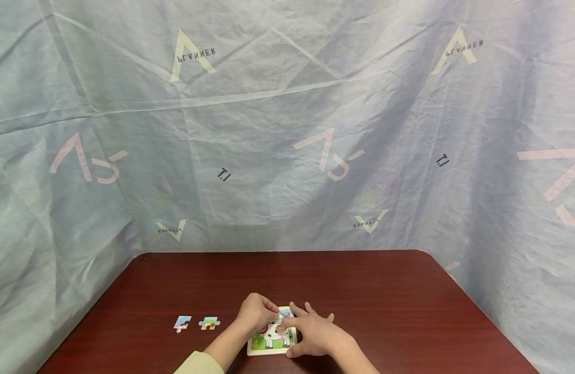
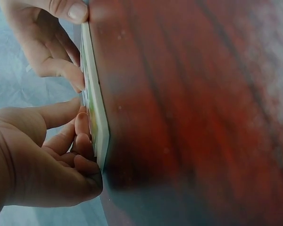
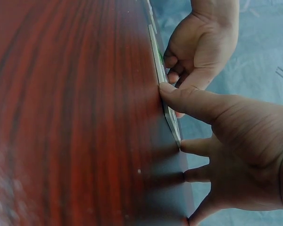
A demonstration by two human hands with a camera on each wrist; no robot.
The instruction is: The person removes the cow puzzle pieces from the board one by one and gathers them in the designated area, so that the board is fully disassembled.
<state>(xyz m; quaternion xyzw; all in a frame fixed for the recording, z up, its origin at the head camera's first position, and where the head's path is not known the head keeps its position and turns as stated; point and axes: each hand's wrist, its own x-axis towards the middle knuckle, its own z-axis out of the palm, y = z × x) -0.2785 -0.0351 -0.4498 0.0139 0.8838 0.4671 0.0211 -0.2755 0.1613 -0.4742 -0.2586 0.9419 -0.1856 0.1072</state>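
A small light-rimmed jigsaw puzzle board (image 1: 269,351) lies on the table, showing a white spotted cow on green grass. My left hand (image 1: 257,313) is over its upper left part, thumb and fingertips brought together on a puzzle piece at the board's surface; the fingers mostly cover that piece. From the right, my right hand (image 1: 317,333) steadies the board with spread fingers. In the right wrist view its thumb (image 3: 188,100) rests on the board's near edge, while other fingertips touch the tabletop. The left wrist view shows the left hand (image 2: 42,150) close against the board's side.
Two loose puzzle pieces lie to the left of the board: one blue and white (image 1: 182,322), one with yellow and red (image 1: 209,323). The dark red wooden table (image 1: 386,296) ends at a grey printed fabric curtain (image 1: 269,208) behind and at both sides.
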